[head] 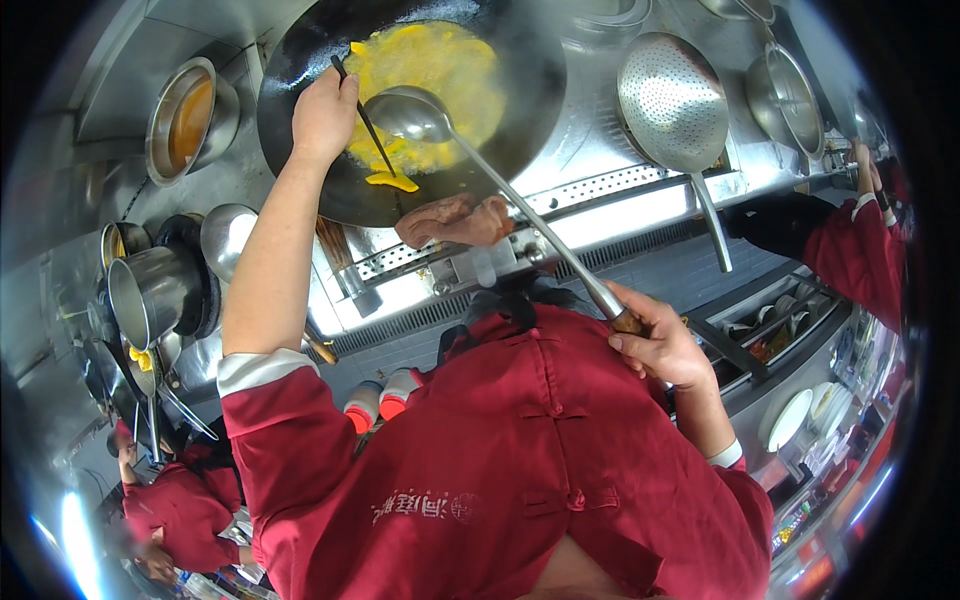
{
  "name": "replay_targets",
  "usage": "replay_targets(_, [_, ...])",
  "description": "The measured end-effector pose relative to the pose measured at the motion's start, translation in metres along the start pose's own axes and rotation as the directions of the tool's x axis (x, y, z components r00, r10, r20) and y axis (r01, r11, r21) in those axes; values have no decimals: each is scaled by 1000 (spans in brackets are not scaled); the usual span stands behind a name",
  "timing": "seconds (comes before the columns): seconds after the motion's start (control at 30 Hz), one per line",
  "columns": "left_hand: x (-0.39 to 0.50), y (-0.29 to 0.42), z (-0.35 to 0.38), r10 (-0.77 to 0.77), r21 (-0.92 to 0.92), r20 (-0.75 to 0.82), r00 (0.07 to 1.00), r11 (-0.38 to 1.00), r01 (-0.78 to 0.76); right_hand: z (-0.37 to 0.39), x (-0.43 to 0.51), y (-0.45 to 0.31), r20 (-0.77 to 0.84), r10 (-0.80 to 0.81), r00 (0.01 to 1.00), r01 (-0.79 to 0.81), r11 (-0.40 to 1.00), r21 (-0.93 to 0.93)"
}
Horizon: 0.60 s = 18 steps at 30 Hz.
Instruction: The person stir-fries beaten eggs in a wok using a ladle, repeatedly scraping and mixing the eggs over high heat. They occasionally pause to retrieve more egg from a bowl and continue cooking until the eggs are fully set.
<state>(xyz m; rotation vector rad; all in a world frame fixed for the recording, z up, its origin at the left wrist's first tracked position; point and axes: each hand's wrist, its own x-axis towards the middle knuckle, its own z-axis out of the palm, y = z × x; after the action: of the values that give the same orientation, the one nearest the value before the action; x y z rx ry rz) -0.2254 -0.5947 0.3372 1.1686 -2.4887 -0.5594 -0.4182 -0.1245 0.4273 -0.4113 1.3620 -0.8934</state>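
Observation:
My left hand [324, 120] is over the left side of a large dark wok [525, 127], closed around a thin dark stick [375, 139]. The stick's lower end meets a yellow piece of food [392, 181] on the wok's near wall. Bubbling yellow food [465, 82] covers the middle of the wok; whether it is egg or something else I cannot tell. Low on the right, my right hand [664, 341] grips the wooden handle end of a long steel ladle [517, 199]. Its bowl [411, 114] is over the yellow food, beside the stick.
A folded brown cloth [454, 221] lies against the wok's near rim, with a brush [341, 259] to its left. Right of the wok rests a perforated strainer [671, 105]. Leftward are a bowl of orange liquid [191, 124] and a steel pot [146, 304]. Co-workers [184, 510] stand on both sides.

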Motion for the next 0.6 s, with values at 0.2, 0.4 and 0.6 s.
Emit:
replay_targets(0.2, [9,-5,4,-16,62,45,999,998,13,0,1,-2,11,-10,1000,10,1000,26])
replay_targets(0.4, [14,-5,9,-13,63,60,998,998,9,-1,0,-1,8,-17,1000,16,1000,25])
replay_targets(0.6, [16,0,16,-59,182,56,997,982,48,-3,-5,1,0,-20,1000,20,1000,24])
